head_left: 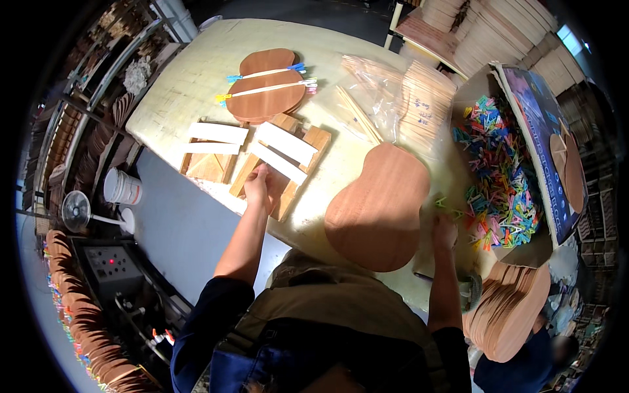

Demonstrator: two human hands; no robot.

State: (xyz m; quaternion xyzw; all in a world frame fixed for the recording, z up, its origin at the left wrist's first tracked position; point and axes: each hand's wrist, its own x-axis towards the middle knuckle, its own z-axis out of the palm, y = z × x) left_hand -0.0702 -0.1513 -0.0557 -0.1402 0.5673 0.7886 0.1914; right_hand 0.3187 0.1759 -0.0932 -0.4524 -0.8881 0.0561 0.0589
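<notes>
My left hand (257,188) reaches to a wooden block fixture (319,139). Its fingers are drawn together at the fixture's near side; what they grip, if anything, is hidden. Two white strips (280,162) lie slanted across that fixture. Beside it on the left is a second wooden fixture (206,164), also with white strips on top. My right hand (445,234) is closed at the right, next to green clothespins (440,202); I cannot make out what is in it. Between my hands lies a brown guitar-shaped wooden panel (380,203).
Farther back, stacked guitar-shaped panels (270,98) carry two clipped strips. Bagged wooden sticks (424,105) lie at the back right. An open carton (553,157) of colourful clothespins stands at the right, above stacked panels (508,308). A fan (76,211) and bucket (123,187) stand left; another person's dark sleeve (514,370) shows lower right.
</notes>
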